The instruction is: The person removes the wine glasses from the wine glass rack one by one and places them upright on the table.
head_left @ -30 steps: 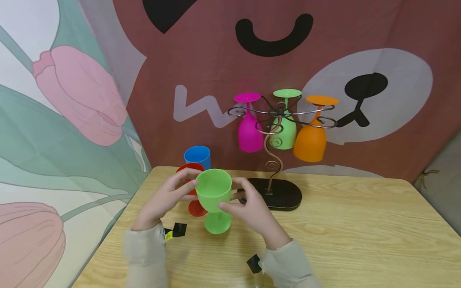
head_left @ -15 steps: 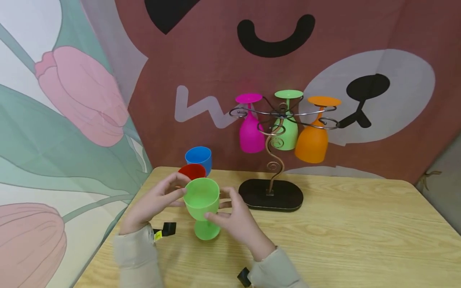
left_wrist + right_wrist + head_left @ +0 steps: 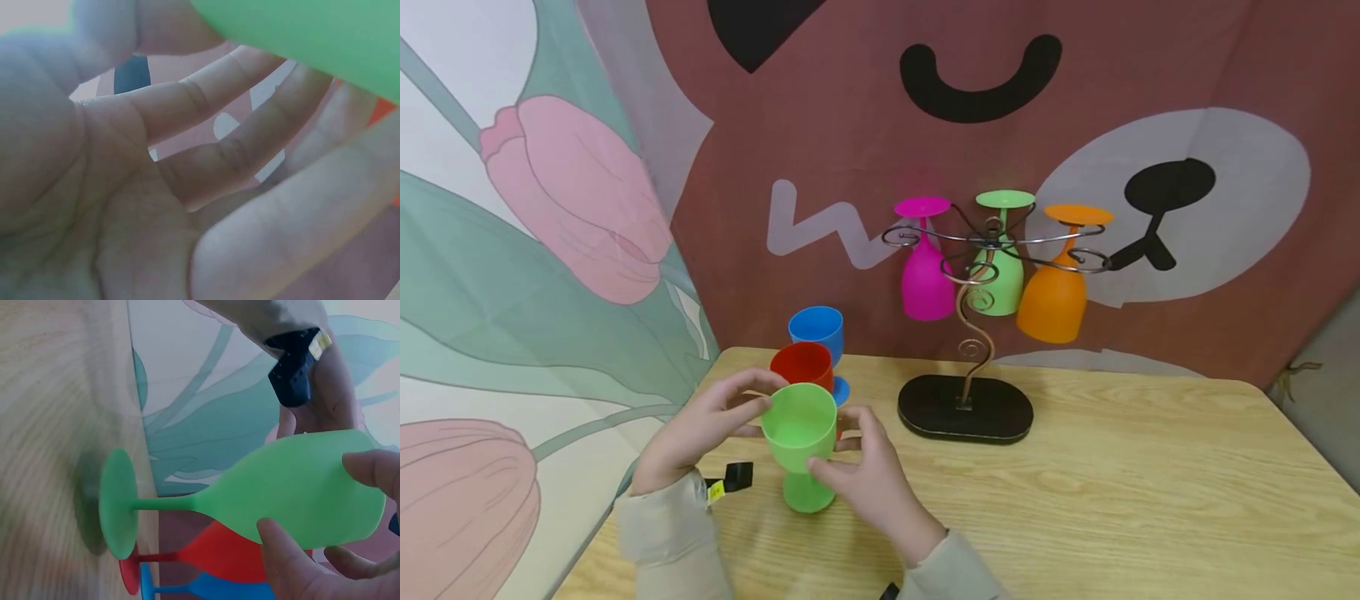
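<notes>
A light green plastic goblet (image 3: 800,442) is upright between my two hands, its foot close over the wooden table. My left hand (image 3: 696,429) holds the bowl from the left, thumb and fingers at its rim. From the right, my right hand (image 3: 880,492) grips the bowl with thumb and fingers. The right wrist view shows the goblet's bowl (image 3: 287,487) sideways, with fingertips from both sides against it. In the left wrist view only a green edge of the bowl (image 3: 325,44) shows above the curved fingers. Behind it are a red goblet (image 3: 802,360) and a blue goblet (image 3: 817,327).
Right of the hands stands a metal rack with a black base (image 3: 966,408). Upside down on it hang a magenta goblet (image 3: 927,287), another green goblet (image 3: 1002,279) and an orange goblet (image 3: 1052,300). A printed cloth (image 3: 827,108) backs the table (image 3: 1120,475).
Both hands have moved left and toward the person with the green goblet between them. More of the red and blue goblets now shows behind it.
</notes>
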Demonstrator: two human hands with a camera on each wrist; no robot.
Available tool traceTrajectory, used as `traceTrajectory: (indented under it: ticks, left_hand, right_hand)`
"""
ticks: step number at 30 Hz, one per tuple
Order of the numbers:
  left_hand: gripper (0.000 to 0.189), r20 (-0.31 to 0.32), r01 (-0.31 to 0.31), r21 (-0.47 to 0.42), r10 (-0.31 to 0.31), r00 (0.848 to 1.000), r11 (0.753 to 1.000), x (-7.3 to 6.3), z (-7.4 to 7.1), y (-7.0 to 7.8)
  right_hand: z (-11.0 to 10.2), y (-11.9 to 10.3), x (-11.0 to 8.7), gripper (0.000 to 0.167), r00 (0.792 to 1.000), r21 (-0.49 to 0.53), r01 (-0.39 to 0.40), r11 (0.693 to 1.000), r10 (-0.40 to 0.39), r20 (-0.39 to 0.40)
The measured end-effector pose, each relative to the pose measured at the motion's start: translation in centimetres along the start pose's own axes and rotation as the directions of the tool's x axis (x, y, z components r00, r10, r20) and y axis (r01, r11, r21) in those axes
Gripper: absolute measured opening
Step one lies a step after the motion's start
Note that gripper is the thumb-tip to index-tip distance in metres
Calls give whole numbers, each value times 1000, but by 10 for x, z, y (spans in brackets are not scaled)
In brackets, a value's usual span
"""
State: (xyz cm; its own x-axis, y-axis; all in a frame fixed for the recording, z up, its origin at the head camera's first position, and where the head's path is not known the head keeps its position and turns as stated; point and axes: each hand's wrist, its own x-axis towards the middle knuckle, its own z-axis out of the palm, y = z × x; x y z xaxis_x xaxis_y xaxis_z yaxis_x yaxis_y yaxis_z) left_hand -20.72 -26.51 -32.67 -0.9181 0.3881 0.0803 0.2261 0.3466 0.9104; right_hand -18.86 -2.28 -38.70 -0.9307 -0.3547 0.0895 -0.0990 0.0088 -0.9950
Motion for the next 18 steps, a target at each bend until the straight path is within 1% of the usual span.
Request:
traceTrajectory:
  ticks: [3, 9, 14, 18]
  left_hand:
    - [29, -15, 8, 20, -7, 1000, 1000, -1, -1, -1]
    - [21, -48, 43, 36, -42, 998, 998, -3, -2, -5]
    - [18, -69, 48, 51, -45, 997, 998, 0, -2, -8]
    - [16, -107, 57, 116, -44, 993, 992, 3, -3, -9]
  right_hand:
    - [4, 3, 0, 54, 1000, 15, 3, 1000, -3, 8]
    - [13, 10, 2, 54, 1000, 16, -6, 1000, 6, 6]
    - [18, 15, 4, 54, 1000, 15, -5, 1000, 5, 0]
    - [18, 18, 5, 51, 1000, 17, 5, 1000, -5, 3]
